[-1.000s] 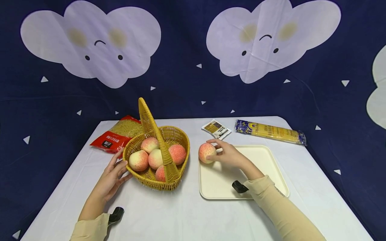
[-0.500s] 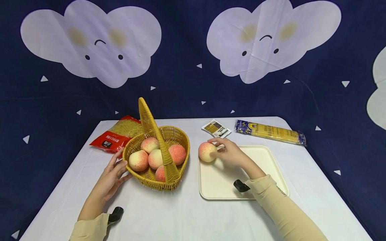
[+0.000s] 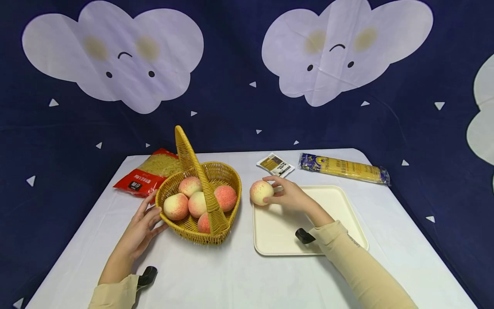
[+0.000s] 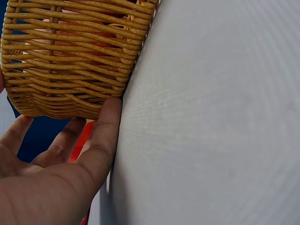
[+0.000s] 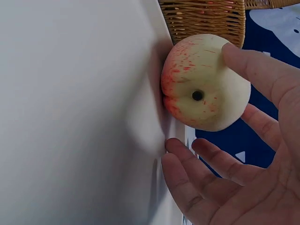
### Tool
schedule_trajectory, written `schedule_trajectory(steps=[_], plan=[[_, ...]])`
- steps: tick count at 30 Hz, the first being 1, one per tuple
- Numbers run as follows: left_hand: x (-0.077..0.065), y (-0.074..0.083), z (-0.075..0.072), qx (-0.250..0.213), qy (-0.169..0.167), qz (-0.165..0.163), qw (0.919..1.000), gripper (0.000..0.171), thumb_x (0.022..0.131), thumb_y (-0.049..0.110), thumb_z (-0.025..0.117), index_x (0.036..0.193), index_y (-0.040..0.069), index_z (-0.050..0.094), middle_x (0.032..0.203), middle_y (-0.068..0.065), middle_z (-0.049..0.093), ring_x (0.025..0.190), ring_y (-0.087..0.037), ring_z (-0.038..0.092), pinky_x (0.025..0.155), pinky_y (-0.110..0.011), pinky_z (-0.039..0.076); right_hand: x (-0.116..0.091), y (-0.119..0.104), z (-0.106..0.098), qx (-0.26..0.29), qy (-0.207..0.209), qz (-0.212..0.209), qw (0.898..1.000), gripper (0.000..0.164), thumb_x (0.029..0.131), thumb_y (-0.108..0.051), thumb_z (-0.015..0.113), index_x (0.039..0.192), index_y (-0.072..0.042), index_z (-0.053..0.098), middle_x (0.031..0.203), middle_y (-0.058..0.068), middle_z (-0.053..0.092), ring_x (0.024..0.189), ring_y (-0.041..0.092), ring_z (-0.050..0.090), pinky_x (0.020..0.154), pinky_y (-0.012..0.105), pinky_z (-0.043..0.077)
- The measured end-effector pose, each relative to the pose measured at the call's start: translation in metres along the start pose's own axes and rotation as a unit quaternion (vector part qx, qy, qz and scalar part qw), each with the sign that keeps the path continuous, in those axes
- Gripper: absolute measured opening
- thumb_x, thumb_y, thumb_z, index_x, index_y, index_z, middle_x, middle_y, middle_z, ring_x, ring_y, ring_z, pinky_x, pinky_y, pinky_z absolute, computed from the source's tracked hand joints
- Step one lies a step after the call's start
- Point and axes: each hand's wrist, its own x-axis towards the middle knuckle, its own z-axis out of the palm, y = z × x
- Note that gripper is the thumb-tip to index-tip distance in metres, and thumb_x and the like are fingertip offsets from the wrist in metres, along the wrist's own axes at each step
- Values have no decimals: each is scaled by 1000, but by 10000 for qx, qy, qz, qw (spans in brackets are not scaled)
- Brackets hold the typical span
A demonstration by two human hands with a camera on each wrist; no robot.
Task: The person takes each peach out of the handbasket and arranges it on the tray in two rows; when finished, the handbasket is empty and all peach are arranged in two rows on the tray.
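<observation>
My right hand (image 3: 289, 195) pinches a pale yellow peach with red speckles (image 3: 261, 193) between thumb and index finger, at the far left corner of a cream tray (image 3: 278, 240). In the right wrist view the thumb presses on the peach (image 5: 206, 79), while the other fingers spread below it. A wicker basket (image 3: 185, 229) with an arched handle stands left of the tray and contains several peaches (image 3: 176, 207). My left hand (image 3: 140, 229) rests its fingertips against the basket's left side. The left wrist view shows the thumb at the low edge of the wickerwork (image 4: 70, 61).
Behind the basket lies a red bag of pasta (image 3: 150, 171). A small white and brown packet (image 3: 275, 165) is beyond the tray, with a long yellow and blue pasta packet (image 3: 343, 167) to its right. A dark blue cloth with clouds (image 3: 227, 133) hangs behind the table.
The peach in my right hand has turned, showing more of its yellow side, and moved slightly left and away from me. My left hand stays at the basket.
</observation>
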Motion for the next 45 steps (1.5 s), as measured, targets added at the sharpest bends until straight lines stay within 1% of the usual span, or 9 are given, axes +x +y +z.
schedule_trajectory(steps=[12,21,24,28,32,35,38,42,45], plan=[[0,-1,0,-4,-2,18,10000,72,115,34,50,174,33,9,156,-9,32,116,7,63,93,-27,59,6,-2,3,-361,-67,55,9993,70,92,-29,86,153,-15,56,134,28,66,110,35,78,103,51,59],[0,-1,-1,-21,-7,51,10000,72,115,33,49,174,32,8,157,-11,31,115,8,63,92,-27,59,2,-2,-3,-474,-85,179,9987,72,91,-30,87,154,-15,55,132,26,67,110,35,77,104,52,58],[0,-1,-1,-37,-9,48,10000,72,115,33,49,174,31,8,156,-10,32,115,7,64,92,-27,59,2,-5,-6,-541,-150,74,9984,76,91,-30,87,155,-10,52,134,27,65,113,36,76,105,52,57],[0,-1,-1,-62,-33,35,10000,71,115,33,49,174,32,9,154,-7,34,116,6,64,93,-27,59,6,-18,-11,-759,-112,-253,9967,78,92,-32,86,156,-7,51,143,31,61,123,44,70,109,57,55],[1,-2,-2,-66,-34,55,10000,71,115,32,49,174,34,9,152,-7,34,116,6,63,93,-27,59,15,-41,-18,-824,-82,-684,9942,76,91,-32,86,156,-9,53,152,24,58,131,49,63,111,61,51],[1,-3,-3,-69,-42,70,9999,71,116,32,49,174,34,9,152,-6,35,116,6,63,93,-28,60,26,-59,-17,-761,-274,-968,9920,75,90,-30,88,155,-12,54,156,16,57,135,45,61,112,58,52],[0,-3,-4,-75,-52,49,9999,71,115,32,49,174,33,9,152,-5,35,116,6,64,93,-28,60,37,-74,-11,-833,-622,-1217,9871,78,89,-28,89,156,-12,53,158,13,56,137,40,60,115,53,52],[1,-3,-4,-130,-68,14,9999,71,115,31,50,174,32,10,152,-5,35,116,5,64,93,-28,60,51,-87,0,-1044,-1161,-1538,9757,81,89,-25,89,158,-10,49,160,16,54,141,39,57,120,49,47],[1,-2,-4,-162,-79,-8,9998,71,115,31,50,174,32,10,151,-5,35,116,4,65,93,-29,60,59,-92,8,-1148,-1548,-1583,9684,80,90,-21,86,159,-11,48,161,17,53,145,39,55,123,50,44]])
